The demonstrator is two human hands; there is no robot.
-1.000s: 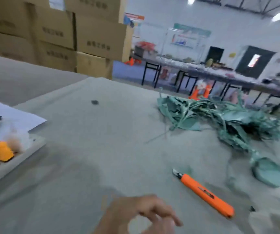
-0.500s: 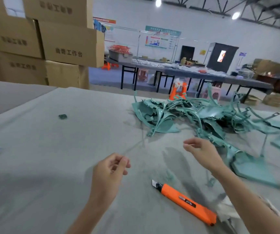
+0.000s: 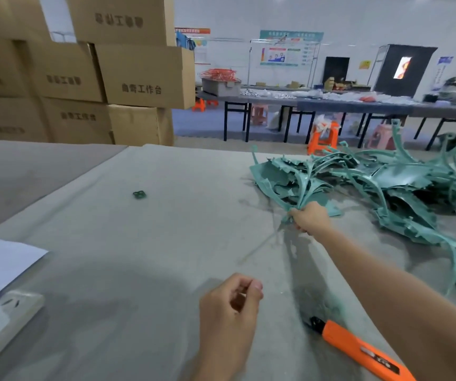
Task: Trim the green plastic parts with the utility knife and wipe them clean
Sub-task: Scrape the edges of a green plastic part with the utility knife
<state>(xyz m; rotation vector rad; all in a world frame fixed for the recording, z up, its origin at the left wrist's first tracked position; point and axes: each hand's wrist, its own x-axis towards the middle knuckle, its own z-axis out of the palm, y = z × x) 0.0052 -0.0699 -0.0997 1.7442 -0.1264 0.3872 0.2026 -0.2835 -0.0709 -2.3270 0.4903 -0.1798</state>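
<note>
1. A grey felt table (image 3: 166,243) stands before stacked cardboard boxes (image 3: 144,75).
2. The right hand (image 3: 310,218) grips 1 curved, ragged-edged green plastic part (image 3: 303,185) at the near edge of the tangled pile (image 3: 399,182).
3. The left hand (image 3: 229,301) curls thumb to forefinger; whether it pinches anything, I cannot tell.
4. 1 orange utility knife (image 3: 364,350) lies beside the right forearm, and 1 green scrap (image 3: 139,194) lies well apart.
5. A far grey crate (image 3: 221,86) holds orange-red pieces.

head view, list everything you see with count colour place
green plastic parts: many, teal, heaped far right
utility knife: one, orange, near right
small green piece: one, dark green, left of centre
paper sheet: one, white, left edge
table: one, grey
cardboard boxes: several, brown, stacked behind left
stool: one, orange, beyond pile
right hand: grips a part at pile's edge
left hand: curled, nothing visible in it
</note>
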